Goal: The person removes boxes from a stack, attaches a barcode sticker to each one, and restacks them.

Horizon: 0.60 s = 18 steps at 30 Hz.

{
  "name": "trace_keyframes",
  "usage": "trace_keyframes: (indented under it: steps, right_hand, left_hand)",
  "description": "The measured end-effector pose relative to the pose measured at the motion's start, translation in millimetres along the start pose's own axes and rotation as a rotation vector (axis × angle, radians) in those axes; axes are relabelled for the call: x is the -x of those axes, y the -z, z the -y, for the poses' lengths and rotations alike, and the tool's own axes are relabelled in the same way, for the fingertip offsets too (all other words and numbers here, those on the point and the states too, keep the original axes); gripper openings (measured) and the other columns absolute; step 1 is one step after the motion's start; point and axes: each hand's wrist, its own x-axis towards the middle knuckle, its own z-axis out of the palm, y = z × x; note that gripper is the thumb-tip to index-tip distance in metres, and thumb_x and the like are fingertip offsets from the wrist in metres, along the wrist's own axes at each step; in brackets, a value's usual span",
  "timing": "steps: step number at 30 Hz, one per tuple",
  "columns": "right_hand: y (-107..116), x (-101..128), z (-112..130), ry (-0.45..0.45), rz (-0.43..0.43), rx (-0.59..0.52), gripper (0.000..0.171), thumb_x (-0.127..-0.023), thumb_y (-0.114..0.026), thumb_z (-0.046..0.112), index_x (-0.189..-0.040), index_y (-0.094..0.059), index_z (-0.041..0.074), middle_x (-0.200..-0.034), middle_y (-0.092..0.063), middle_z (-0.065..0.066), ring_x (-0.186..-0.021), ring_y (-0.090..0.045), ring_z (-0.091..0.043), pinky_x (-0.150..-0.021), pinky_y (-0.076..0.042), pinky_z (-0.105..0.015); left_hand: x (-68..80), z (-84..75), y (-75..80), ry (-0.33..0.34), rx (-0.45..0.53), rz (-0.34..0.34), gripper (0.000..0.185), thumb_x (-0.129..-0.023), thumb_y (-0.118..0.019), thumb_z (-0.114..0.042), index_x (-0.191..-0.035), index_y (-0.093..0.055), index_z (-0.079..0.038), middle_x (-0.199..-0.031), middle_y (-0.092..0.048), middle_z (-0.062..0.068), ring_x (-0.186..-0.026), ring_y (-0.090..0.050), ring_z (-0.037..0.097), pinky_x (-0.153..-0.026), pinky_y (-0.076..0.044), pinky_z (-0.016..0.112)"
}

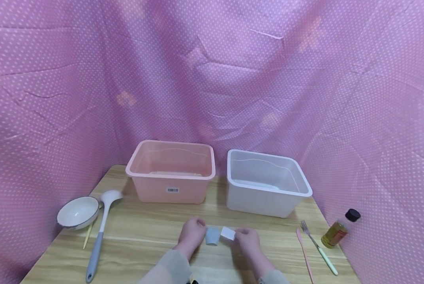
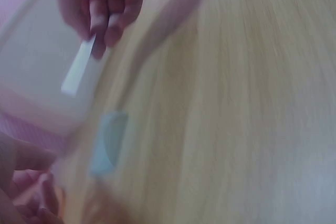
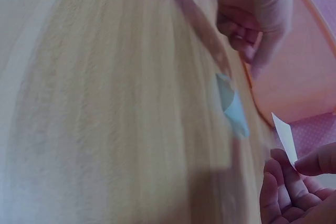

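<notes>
Between thumb and fingers my right hand (image 1: 248, 240) pinches a small white rectangular piece, thin like paper or card (image 1: 227, 233). It is held up off the table, seen nearly edge-on in the right wrist view (image 3: 285, 136). A light-blue piece, thin and curled over at one side (image 1: 212, 236), lies on the wooden table between the hands; its curl shows in the left wrist view (image 2: 109, 144). Just left of it is my left hand (image 1: 192, 233), fingers loosely curled with nothing seen in them.
Behind the hands stand a pink bin (image 1: 173, 189) and a white bin (image 1: 258, 203). At left are a white bowl (image 1: 77, 213), a grey-handled ladle (image 1: 100, 236) and a thin yellow handle (image 1: 87, 236). A pink knife (image 1: 305, 254), a fork (image 1: 318, 246) and an oil bottle (image 1: 336, 232) lie right.
</notes>
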Motion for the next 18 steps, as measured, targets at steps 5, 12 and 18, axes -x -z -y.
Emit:
trace_keyframes:
  steps: [5,12,18]
  right_hand:
    - [-1.9,0.8,9.0,0.047,0.019,-0.036,0.024,-0.083,-0.059,-0.002,-0.104,-0.063,-0.013,-0.081,-0.067,-0.014,-0.071,-0.066,-0.023,-0.067,-0.057,-0.038]
    - [-5.5,6.9,23.2,0.064,0.075,-0.141,0.025,-0.086,-0.060,-0.001,-0.105,-0.060,-0.016,-0.082,-0.068,-0.015,-0.074,-0.068,-0.025,-0.072,-0.058,-0.041]
    - [-6.6,10.4,26.2,0.047,0.094,-0.214,0.026,-0.091,-0.061,0.003,-0.108,-0.056,-0.016,-0.089,-0.068,-0.018,-0.076,-0.068,-0.023,-0.078,-0.056,-0.045]
  left_hand:
    - [5.1,-21.0,-6.8,-0.182,0.114,0.014,0.009,-0.082,-0.072,-0.007,-0.090,-0.072,-0.011,-0.081,-0.060,-0.003,-0.077,-0.056,0.016,-0.072,-0.048,0.038]
    - [18.4,-40.4,-19.3,-0.331,-0.100,0.019,0.019,-0.071,-0.085,-0.023,-0.082,-0.070,-0.020,-0.087,-0.059,-0.010,-0.085,-0.053,0.017,-0.083,-0.036,0.043]
    - [25.0,-42.5,-23.6,-0.384,-0.228,-0.006,0.028,-0.066,-0.089,-0.031,-0.082,-0.068,-0.019,-0.090,-0.058,-0.010,-0.088,-0.053,0.016,-0.082,-0.036,0.041]
